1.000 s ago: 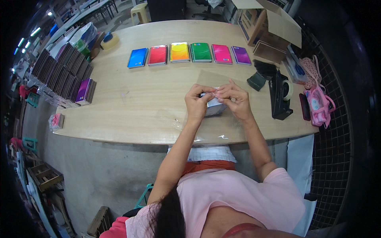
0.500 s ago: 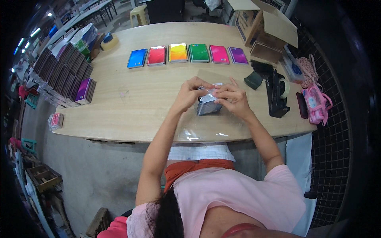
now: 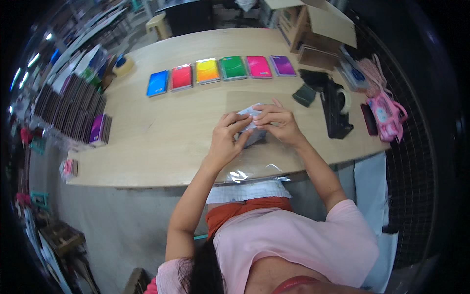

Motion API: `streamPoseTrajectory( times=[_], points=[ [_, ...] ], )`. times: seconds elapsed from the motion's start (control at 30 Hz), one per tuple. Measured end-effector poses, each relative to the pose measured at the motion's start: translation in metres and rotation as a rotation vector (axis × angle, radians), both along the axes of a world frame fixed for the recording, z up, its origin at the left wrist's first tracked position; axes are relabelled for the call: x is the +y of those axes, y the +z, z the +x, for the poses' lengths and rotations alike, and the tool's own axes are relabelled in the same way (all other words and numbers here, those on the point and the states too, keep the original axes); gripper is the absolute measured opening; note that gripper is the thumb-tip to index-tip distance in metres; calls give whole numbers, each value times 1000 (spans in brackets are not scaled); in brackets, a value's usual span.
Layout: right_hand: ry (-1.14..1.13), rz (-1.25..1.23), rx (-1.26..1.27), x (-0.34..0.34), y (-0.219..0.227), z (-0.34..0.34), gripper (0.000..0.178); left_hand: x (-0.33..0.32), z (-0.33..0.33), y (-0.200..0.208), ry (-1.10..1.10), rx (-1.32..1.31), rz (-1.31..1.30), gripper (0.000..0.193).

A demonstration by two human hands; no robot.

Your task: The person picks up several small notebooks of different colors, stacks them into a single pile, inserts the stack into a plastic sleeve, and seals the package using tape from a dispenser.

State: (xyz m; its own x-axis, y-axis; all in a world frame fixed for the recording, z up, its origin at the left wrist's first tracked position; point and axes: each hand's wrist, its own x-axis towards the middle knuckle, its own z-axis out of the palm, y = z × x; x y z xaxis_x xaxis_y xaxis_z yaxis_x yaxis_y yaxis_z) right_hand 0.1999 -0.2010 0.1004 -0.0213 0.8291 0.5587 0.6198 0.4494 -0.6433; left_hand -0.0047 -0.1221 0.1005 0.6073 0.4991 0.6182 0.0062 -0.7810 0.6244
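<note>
Looking left, notebook stacks (image 3: 63,110): well left of the fingers; packed tight, I judge from afar, to prop each other.
Notebook row (image 3: 207,70): beyond the fingers, flat, perhaps so every cover shows.
Left hand (image 3: 227,137): thumb and fingers pinching the wrapped pack (image 3: 255,138), seemingly to steady it.
Wrapped pack: between both hands' fingertips, clear film (image 3: 239,175) lying nearer the body.
Right hand (image 3: 279,122): fingertips gathered, pinching the pack's top, as if to hold film down.
Tape dispenser (image 3: 335,115): right of the fingers, probably for easy reach.
</note>
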Motion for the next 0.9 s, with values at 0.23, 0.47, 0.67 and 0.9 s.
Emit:
streamPoseTrajectory(
  times=[0.23, 0.47, 0.67, 0.9],
  points=[
    [-472, 274, 115, -72, 20, 44, 20, -6, 0, -1, 65, -4, -29, 23],
    [-1115, -394, 822, -171, -12, 219, 22, -17, 11, 5, 67, 4, -51, 23],
    [-1068, -389, 809, -143, -15, 209, 19, -17, 7, 5, 77, 32, -71, 23],
    [-1081, -231, 1077, -190, -56, 170, 20, -17, 9, 5, 75, 13, -74, 23]
  ],
)
